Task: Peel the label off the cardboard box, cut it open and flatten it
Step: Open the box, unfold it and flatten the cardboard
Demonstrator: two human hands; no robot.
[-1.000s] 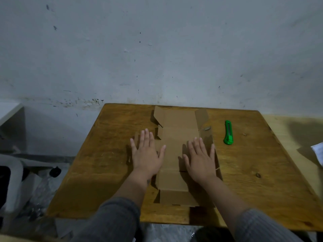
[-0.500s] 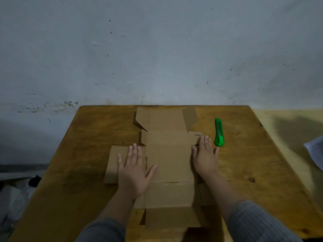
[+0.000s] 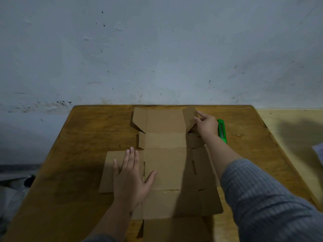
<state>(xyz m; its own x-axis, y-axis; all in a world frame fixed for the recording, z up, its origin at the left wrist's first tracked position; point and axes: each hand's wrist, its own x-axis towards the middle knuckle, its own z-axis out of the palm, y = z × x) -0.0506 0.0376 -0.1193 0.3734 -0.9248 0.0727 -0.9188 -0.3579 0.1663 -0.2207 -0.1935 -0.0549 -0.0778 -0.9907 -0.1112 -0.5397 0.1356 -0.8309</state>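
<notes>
Person wears a grey ribbed knit sweater. Right sleeve [image 3: 265,198] shows fine horizontal ribbing and is pushed up the forearm. Left sleeve [image 3: 101,239] shows only at the bottom edge. Both hands are bare.

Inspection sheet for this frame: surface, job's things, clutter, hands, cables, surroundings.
Surface: wooden table, worn.
Job's things: box opened out nearly flat; far right flap stands up; green knife right of it. Label: nothing seen.
Clutter: nothing seen.
Hands: left hand flat on the left panel; right hand at the raised flap, grip unclear.
Cables: nothing seen.
Surroundings: stained wall behind; pale surface to the right.
</notes>
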